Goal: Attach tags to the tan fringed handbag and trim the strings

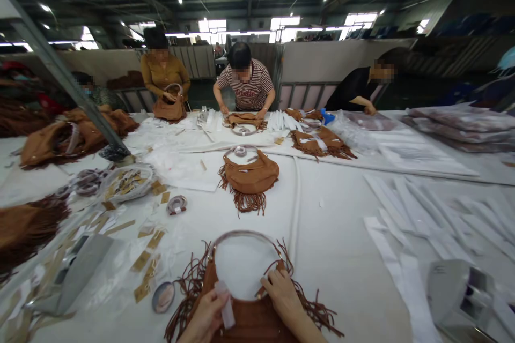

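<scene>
The brown fringed handbag (253, 324) lies on the desk (333, 236) at the near edge of the view, its handle (245, 233) arched toward the far side and its fringe (193, 278) spread out at both sides. The left hand (206, 315) has its fingers closed on a translucent strip (226, 311) over the left part of the opening. The right hand (284, 297) bends its fingers over the bag's right shoulder, near the handle's base; whether they pinch the leather or a thin cord there, I cannot tell.

For clean work here, the right hand should steady that shoulder with light pressure, so the soft leather neither creases nor slides. The strip is best held by its end and kept flat, clear of the fringe, since loose strands could get caught beneath it. The handle should stay untwisted.
</scene>
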